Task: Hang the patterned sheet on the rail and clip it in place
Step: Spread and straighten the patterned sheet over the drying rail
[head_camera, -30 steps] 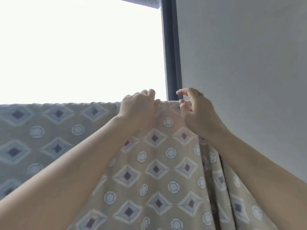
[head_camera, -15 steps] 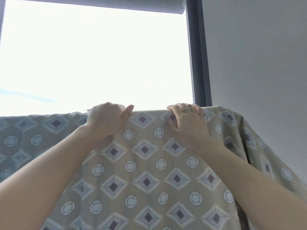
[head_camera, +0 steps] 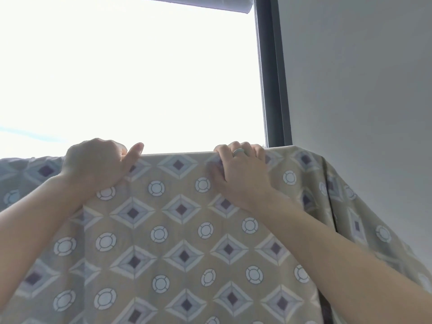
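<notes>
- A beige patterned sheet (head_camera: 182, 230), soft cloth printed with grey-violet diamonds and white rings, is seen draped across the lower half of the frame, and its top fold runs straight and level through the middle.
- That fold is taken to lie over the rail. The rail itself is hidden beneath the cloth and cannot be confirmed.
- The left hand (head_camera: 93, 164), at centre left, is curled over the top edge with the thumb stretched along it, so the cloth is gripped there.
- The right hand (head_camera: 240, 174), at centre right, is hooked over the same edge with fingers bent behind it, so the cloth is gripped there too. A pale band ring (head_camera: 238, 151) is worn on one finger.
- Between the two hands the edge is pulled taut. At the right of the frame the cloth falls away in loose folds past a corner.
- Progress is judged to be well along on the hanging, with the sheet over the top and being spread flat.
- The clipping is judged to be not yet begun. No clip is seen on the edge or in either hand.
- The count stands at one sheet, two hands, one ring and zero clips in view.
- Behind, one bright window pane (head_camera: 117, 66) fills the upper left. One dark upright frame post (head_camera: 273, 90) stands at upper centre right, one pale rolled blind (head_camera: 210, 1) sits at the top edge, and one plain grey wall (head_camera: 350, 78) takes the upper right.
</notes>
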